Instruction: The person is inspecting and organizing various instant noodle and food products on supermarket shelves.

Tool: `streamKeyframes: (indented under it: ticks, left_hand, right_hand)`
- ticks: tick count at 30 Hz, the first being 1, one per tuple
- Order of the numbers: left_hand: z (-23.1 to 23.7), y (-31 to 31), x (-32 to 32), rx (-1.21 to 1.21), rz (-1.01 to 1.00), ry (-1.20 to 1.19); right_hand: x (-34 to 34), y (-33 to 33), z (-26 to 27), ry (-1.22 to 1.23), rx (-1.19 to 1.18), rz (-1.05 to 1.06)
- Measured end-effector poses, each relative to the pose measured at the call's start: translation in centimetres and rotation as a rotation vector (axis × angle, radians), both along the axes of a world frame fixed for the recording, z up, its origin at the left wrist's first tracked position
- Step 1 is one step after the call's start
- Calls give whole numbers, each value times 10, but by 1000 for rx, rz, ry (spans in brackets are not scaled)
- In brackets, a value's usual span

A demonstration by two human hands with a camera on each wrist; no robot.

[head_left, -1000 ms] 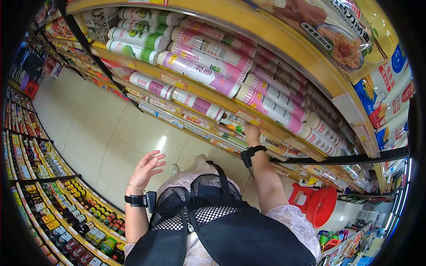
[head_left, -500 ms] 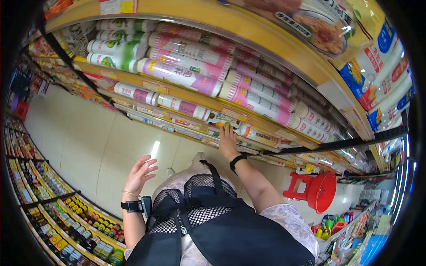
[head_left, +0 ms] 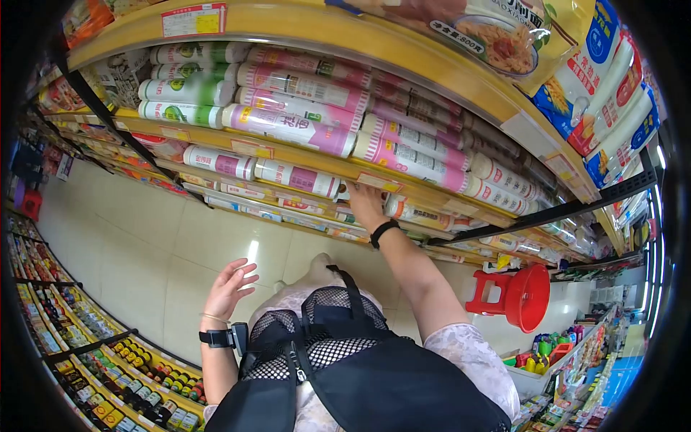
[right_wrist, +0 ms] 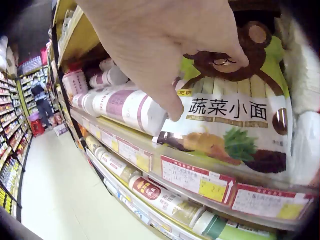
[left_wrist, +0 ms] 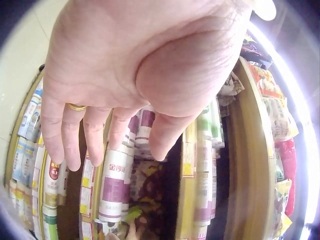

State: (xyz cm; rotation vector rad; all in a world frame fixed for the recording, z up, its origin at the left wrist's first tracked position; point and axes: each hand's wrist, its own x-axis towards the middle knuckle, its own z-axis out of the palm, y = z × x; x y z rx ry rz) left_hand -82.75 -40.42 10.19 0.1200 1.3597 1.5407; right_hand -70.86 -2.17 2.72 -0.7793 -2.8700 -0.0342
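My right hand (head_left: 367, 207) reaches into a shelf bay, below the row of pink noodle rolls (head_left: 291, 124). In the right wrist view that hand (right_wrist: 160, 47) lies over a noodle bag (right_wrist: 220, 127) with a brown cartoon animal and printed vegetables. Its thumb points down by the bag's left edge, and a fingertip touches the front. White-and-purple noodle rolls (right_wrist: 122, 106) lie just left of the bag. Held in the air before the body, my left hand (head_left: 229, 286) has loosely spread fingers and nothing in it. The left wrist view shows its palm (left_wrist: 135, 70) and a ring.
Price tags (right_wrist: 195, 179) line the shelf edge, with more noodle rolls (right_wrist: 160, 195) on the tier below. A red stool (head_left: 522, 299) stands on the floor to the right. Shelves of bottles (head_left: 137, 374) run along the left, across the tiled aisle (head_left: 158, 223).
My right hand has moved left along the shelf and then deeper in, over the noodle bag. The left hand stays raised in about the same pose. The head view has shifted a little.
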Motion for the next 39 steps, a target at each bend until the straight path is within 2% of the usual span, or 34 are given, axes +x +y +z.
streamKeyframes:
  ticks: [2,4,5,6,8,10,13,14,15,16,17,18,19,20,22,26,28,29,30,32,34,35,36,38,39]
  left_hand:
    - [4,-3,-2,-1,14,-6]
    - [6,-11,-6,-4,39,-12]
    - [6,-17,-7,-10,58,-11]
    - [6,-23,-7,-16,75,-11]
    - [7,-39,-9,-27,120,-7]
    - [7,-54,-11,-42,172,-4]
    - [7,-88,-12,-53,260,0]
    - [4,-97,-14,-41,270,-9]
    - [2,-105,-16,-28,278,-18]
    - [3,-115,-17,-30,321,-6]
    - [4,-122,-19,-35,326,-1]
    - [4,-128,-21,-38,323,-1]
    - [3,-136,-23,-37,339,-8]
    - [3,-143,-24,-37,355,-11]
    - [1,-157,-29,-41,360,-7]
    - [-14,-182,-36,-49,395,-34]
    - [-19,-191,-42,3,441,-51]
    - [-23,-195,-46,12,457,-53]
    - [-27,-198,-49,20,485,-62]
    - [-35,-203,-54,36,529,-86]
    - [-40,-208,-64,48,577,-76]
    - [-41,-210,-70,50,582,-81]
    - [-42,-212,-75,49,604,-84]
    - [-44,-212,-88,50,633,-90]
    - [-42,-212,-95,45,645,-83]
  right_hand:
    - [-19,12,-16,-5,-4,-3]
    - [-29,37,-49,-32,-292,-241]
    - [-33,43,-51,-93,-295,-271]
    - [-31,54,-74,-103,-171,-243]
    - [-41,32,-15,-435,-236,-332]
    - [-43,57,-54,-496,-302,-437]
    - [-44,46,-34,-556,-216,-396]
    - [-41,53,-42,-458,-363,-396]
    - [-46,32,-4,-445,-390,-419]
    - [-47,5,33,-490,-296,-322]
    - [-38,7,14,-382,-367,-291]
    - [-37,-6,19,-405,-321,-301]
    - [-37,6,-8,-464,-363,-376]
    - [-36,-9,5,-419,-409,-403]
    - [-37,-9,-7,-438,-263,-404]
    - [-33,5,-15,-391,-280,-390]
    - [-31,4,-2,-333,-532,-358]
    - [-29,-1,0,-286,-514,-364]
    - [-24,-6,-11,-145,-325,-345]
    - [-21,-12,-19,68,-163,-294]
    - [-31,-51,-4,201,-14,-243]
    - [-34,-51,-26,291,3,-156]
    - [-46,-65,-20,288,6,-152]
    - [-85,-107,3,340,-322,58]
    - [-107,-119,8,338,-325,65]
